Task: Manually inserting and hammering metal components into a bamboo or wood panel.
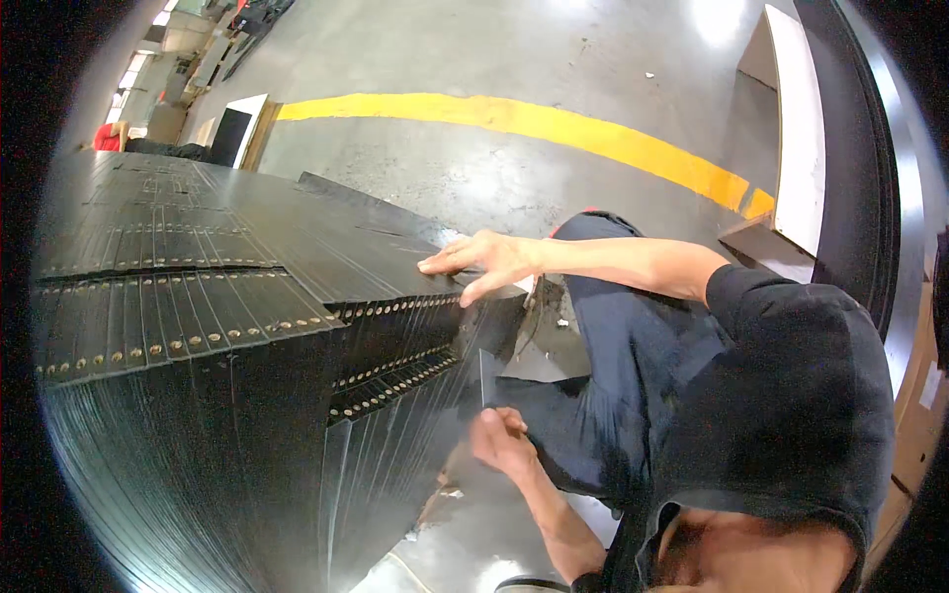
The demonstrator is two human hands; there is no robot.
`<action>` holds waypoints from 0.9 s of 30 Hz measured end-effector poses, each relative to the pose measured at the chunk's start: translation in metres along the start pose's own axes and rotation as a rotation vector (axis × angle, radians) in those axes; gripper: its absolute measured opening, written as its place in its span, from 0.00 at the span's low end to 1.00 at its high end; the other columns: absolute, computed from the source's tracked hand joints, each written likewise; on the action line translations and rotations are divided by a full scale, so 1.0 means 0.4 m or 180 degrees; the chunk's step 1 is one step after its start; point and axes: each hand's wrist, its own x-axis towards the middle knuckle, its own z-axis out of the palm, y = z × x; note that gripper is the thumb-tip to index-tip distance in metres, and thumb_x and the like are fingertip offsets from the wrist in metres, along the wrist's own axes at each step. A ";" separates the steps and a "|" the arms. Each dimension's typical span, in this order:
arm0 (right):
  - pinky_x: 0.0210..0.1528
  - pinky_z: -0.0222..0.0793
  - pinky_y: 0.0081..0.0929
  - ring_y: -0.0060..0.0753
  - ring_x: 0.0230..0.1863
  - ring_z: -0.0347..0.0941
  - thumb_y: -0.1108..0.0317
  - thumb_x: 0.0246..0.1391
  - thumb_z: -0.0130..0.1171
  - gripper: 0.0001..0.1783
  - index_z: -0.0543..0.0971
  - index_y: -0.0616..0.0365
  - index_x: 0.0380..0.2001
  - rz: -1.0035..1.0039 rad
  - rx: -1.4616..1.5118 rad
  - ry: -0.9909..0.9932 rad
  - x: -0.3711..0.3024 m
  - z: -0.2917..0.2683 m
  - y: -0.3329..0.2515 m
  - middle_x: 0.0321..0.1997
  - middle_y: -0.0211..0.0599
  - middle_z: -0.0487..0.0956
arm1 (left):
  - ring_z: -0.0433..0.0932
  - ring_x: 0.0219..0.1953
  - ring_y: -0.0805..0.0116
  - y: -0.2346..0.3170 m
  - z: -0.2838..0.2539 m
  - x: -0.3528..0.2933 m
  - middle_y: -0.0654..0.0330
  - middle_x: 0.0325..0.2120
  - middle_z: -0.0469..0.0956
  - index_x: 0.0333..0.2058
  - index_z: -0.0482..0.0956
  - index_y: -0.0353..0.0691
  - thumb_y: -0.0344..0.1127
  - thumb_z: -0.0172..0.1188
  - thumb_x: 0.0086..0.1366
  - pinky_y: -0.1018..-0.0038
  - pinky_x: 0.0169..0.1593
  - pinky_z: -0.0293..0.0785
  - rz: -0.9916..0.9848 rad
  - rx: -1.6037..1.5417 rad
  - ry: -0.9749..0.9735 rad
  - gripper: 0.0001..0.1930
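A big stack of thin black panels fills the left side, packed tightly edge to edge. Rows of small pale round holes or fittings run along many of their edges. My right hand rests on the top near corner of the stack, palm down, fingers spread and thumb pointing down its side. Lower, beside the stack's end face, my left hand is curled closed and somewhat blurred. From its fingers rises a thin greyish flat strip; whether it is a separate piece or a panel's edge is unclear.
Beyond the stack, a yellow line crosses the grey floor. A white-faced board structure stands at upper right. Another white and black panel leans at the far left, near a person in red. My bent legs are close to the stack.
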 end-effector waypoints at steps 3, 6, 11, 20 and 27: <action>0.63 0.61 0.33 0.38 0.63 0.65 0.57 0.47 0.68 0.38 0.68 0.56 0.61 0.0002 0.0121 -0.0020 0.000 0.001 0.008 0.63 0.40 0.69 | 0.66 0.14 0.71 0.000 -0.010 0.010 0.58 0.13 0.70 0.19 0.71 0.33 0.40 0.54 0.65 0.77 0.18 0.60 -0.0189 -0.0107 0.0018 0.18; 0.64 0.60 0.32 0.35 0.64 0.64 0.59 0.48 0.68 0.37 0.68 0.55 0.61 0.0217 0.0401 -0.0127 0.008 -0.017 -0.003 0.64 0.39 0.68 | 0.66 0.14 0.71 0.009 -0.014 0.023 0.58 0.13 0.70 0.20 0.72 0.33 0.40 0.54 0.65 0.77 0.19 0.60 -0.0065 -0.0315 -0.0094 0.18; 0.57 0.67 0.29 0.32 0.56 0.72 0.55 0.47 0.69 0.37 0.70 0.56 0.59 0.0240 0.0364 -0.0098 -0.019 -0.041 -0.008 0.58 0.40 0.75 | 0.68 0.14 0.74 0.102 0.013 0.035 0.61 0.12 0.71 0.21 0.76 0.32 0.35 0.55 0.64 0.77 0.19 0.62 0.0129 0.0851 -0.0826 0.15; 0.39 0.72 0.35 0.48 0.41 0.76 0.52 0.50 0.66 0.35 0.71 0.67 0.55 -0.0222 -0.0710 -0.0330 -0.003 0.023 -0.021 0.44 0.54 0.79 | 0.73 0.23 0.40 0.070 -0.011 0.155 0.43 0.19 0.73 0.23 0.73 0.39 0.47 0.51 0.66 0.52 0.29 0.67 0.1435 0.2842 -0.2647 0.19; 0.36 0.70 0.35 0.50 0.38 0.76 0.48 0.52 0.63 0.36 0.70 0.67 0.55 0.0114 -0.0903 -0.0387 -0.022 -0.015 -0.066 0.37 0.56 0.79 | 0.72 0.18 0.43 0.018 -0.028 0.149 0.46 0.15 0.73 0.20 0.73 0.43 0.46 0.52 0.65 0.54 0.22 0.67 0.1946 0.3078 -0.3127 0.18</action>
